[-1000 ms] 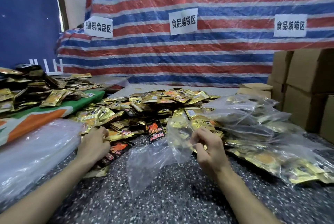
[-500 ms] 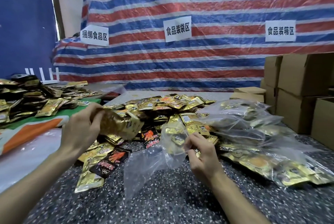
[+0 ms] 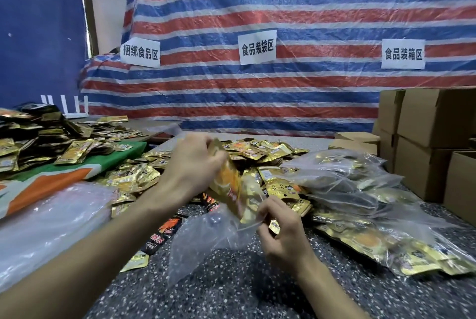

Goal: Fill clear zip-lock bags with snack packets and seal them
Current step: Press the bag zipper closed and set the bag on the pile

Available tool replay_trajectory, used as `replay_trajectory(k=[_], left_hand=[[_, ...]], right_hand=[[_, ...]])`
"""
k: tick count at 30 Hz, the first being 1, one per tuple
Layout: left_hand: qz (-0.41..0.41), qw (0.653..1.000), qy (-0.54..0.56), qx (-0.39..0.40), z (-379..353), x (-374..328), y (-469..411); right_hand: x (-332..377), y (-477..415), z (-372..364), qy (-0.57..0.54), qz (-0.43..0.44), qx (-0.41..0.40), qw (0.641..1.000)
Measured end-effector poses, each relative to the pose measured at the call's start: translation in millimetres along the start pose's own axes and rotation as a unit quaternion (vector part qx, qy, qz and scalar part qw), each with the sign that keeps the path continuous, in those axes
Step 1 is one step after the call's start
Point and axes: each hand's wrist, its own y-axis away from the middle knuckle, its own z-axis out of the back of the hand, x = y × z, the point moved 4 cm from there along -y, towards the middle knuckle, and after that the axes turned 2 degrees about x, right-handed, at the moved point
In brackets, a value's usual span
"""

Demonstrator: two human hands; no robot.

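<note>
Spillage looks the likeliest trouble: the left hand (image 3: 190,166) grips a bunch of gold snack packets (image 3: 228,184) and tilts it down toward the mouth of the clear zip-lock bag (image 3: 206,244). The right hand (image 3: 282,231) pinches only one lip of that mouth. The limp film could fold shut and send the bunch sliding onto the speckled table (image 3: 231,290). The hands are near each other but apart, each clamped on its own thing, and blur hides whether the packets' lower ends are already inside. A smaller risk is a packet corner lodging across the zip track, which I judge would spoil the seal. Around them, a striped tarp (image 3: 296,9) fills the back, with three paper signs (image 3: 257,46) taped to it. Cardboard boxes (image 3: 427,122) stand stacked at the right. A heap of filled bags (image 3: 355,189) lies just beside the right hand and crowds that side. The loose packet pile (image 3: 260,151) spreads behind both hands, and a sheaf of clear plastic (image 3: 51,218) lies at the left. A few stray dark packets (image 3: 164,231) lie under the bag's left side and may snag it when it is laid flat to seal.
</note>
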Motion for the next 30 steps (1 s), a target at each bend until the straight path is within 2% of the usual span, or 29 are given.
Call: replay_trajectory(k=[5, 10, 13, 18, 22, 26, 28, 30], left_hand=[[0.018, 0.999, -0.024, 0.042, -18, 1, 5], [0.036, 0.997, -0.041, 0.047, -29, -10, 6], [0.073, 0.994, 0.012, 0.076, -37, -8, 3], [0.176, 0.957, 0.104, 0.206, -57, 11, 7], [0.25, 0.924, 0.141, 0.252, -61, 19, 13], [0.215, 0.931, 0.112, 0.271, -47, 10, 4], [0.167, 0.959, 0.064, 0.22, -39, 2, -4], [0.102, 0.986, 0.016, 0.134, -32, -7, -9]], right_hand=[[1, -1, 2, 0.012, 0.033, -0.021, 0.999], [8, 0, 2, 0.004, 0.079, -0.035, 0.996], [7, -1, 6, 0.009, 0.09, -0.077, 0.993], [10, -1, 12, 0.023, 0.102, -0.127, 0.986], [11, -1, 16, 0.016, 0.102, -0.14, 0.985], [8, -3, 20, 0.024, 0.09, -0.162, 0.982], [8, -3, 23, 0.019, 0.087, -0.176, 0.98], [7, -3, 24, 0.018, 0.089, -0.185, 0.979]])
